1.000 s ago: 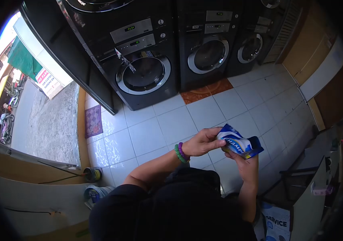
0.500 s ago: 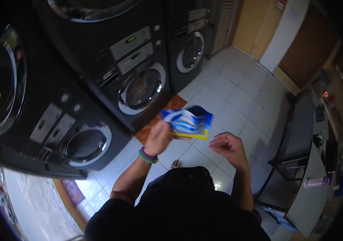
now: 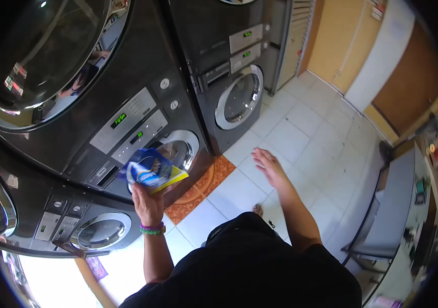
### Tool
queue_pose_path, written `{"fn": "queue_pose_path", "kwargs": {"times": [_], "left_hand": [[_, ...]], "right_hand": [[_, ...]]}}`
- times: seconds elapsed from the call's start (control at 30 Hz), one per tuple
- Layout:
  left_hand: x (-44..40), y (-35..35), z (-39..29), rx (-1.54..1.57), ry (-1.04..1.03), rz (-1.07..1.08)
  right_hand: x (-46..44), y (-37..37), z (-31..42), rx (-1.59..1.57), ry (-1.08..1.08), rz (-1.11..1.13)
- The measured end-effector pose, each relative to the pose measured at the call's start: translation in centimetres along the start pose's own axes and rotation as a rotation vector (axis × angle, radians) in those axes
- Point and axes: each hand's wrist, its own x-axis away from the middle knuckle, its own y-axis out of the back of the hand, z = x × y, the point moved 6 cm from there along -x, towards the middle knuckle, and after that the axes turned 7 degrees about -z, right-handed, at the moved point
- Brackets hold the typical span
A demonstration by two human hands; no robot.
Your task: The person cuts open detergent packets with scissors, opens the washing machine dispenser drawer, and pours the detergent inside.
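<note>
A blue, white and yellow detergent pouch (image 3: 152, 170) is gripped along its lower left side by my left hand (image 3: 147, 205), which wears purple and green bands at the wrist. The pouch is tilted and covers part of the front-load washer door (image 3: 187, 146) behind it. Its print is too blurred to read. My right hand (image 3: 269, 168) is held out over the tiled floor, apart from the pouch, with its fingers stretched and nothing in them.
Dark stacked machines with round doors line the left, among them a farther washer (image 3: 239, 97). An orange patterned mat (image 3: 198, 190) lies on the white floor tiles (image 3: 301, 133). A grey folding table or chair (image 3: 383, 205) and a cluttered counter (image 3: 424, 226) stand at right.
My left hand has carried the pouch left, in front of the nearer washer. The right hand has moved up and left, fingers straighter. The view has shifted closer to the machines.
</note>
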Motion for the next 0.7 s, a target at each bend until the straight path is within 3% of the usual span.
{"fn": "queue_pose_path", "kwargs": {"times": [0.23,0.47,0.63,0.67,0.7], "left_hand": [[-4.6,-3.7,3.4,-0.084,-0.136,-0.187],[-10.3,-6.0,5.8,-0.127,-0.083,-0.156],[-15.4,-5.2,9.0,-0.174,-0.035,-0.079],[-16.4,-5.2,9.7,-0.152,-0.006,-0.162],[-17.3,-6.4,10.1,-0.150,0.034,-0.030]], "right_hand": [[-21.2,-9.4,1.9,-0.394,-0.297,0.143],[-36.4,-15.5,4.7,-0.511,-0.260,-0.020],[-41.8,-17.8,6.3,-0.576,-0.203,0.046],[-42.6,-18.2,6.4,-0.580,-0.189,0.062],[-42.9,-18.6,6.1,-0.582,-0.181,0.078]]}}
